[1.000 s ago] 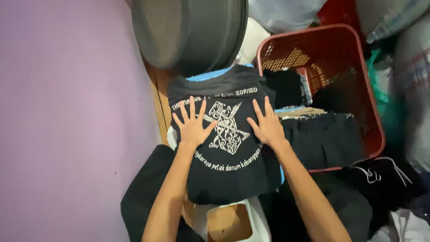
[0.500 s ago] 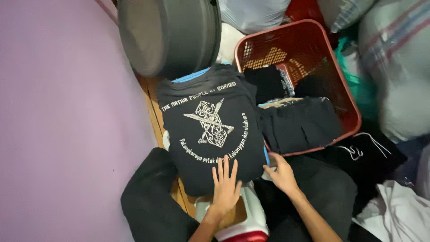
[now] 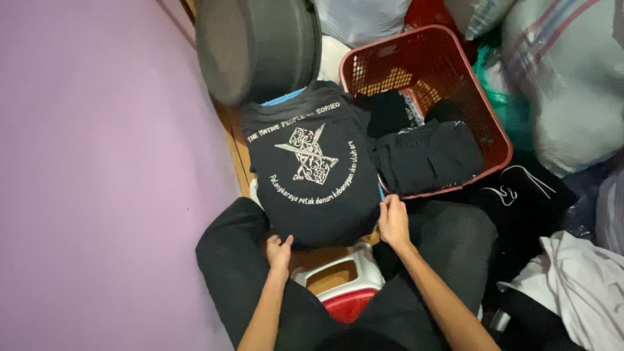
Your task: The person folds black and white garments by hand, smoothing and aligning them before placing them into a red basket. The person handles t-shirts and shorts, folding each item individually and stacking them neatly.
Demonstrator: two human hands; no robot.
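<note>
Black cotton fills the middle of my view: a folded black T-shirt point(image 3: 312, 175) with a pale printed emblem lies flat on top of a stack, and I take it as my landmark. My left hand point(image 3: 279, 250) sits at the shirt's near left corner, fingers curled at the hem; I cannot tell whether they actually pinch the cloth or only press against it. My right hand point(image 3: 392, 220) is at the shirt's near right corner, fingers bent and closed around the edge of the stack, thumb on the side towards the shirt. A strip of blue fabric point(image 3: 284, 99) peeks out under the shirt's far edge.

Right of the shirt, touching it, stands a red plastic basket point(image 3: 484, 104) with dark folded clothes point(image 3: 426, 156) lying over its near rim. Beyond the shirt's far edge a large grey round tub point(image 3: 260, 45) leans on its side. Left of the shirt runs a plain purple surface point(image 3: 97, 175). Just nearer me than the shirt, between my black-trousered legs point(image 3: 227, 260), is a white and red stool point(image 3: 341, 289). Farther right of the shirt, past the basket, lie white cloth point(image 3: 572, 286) and bulky bags point(image 3: 565, 78).
</note>
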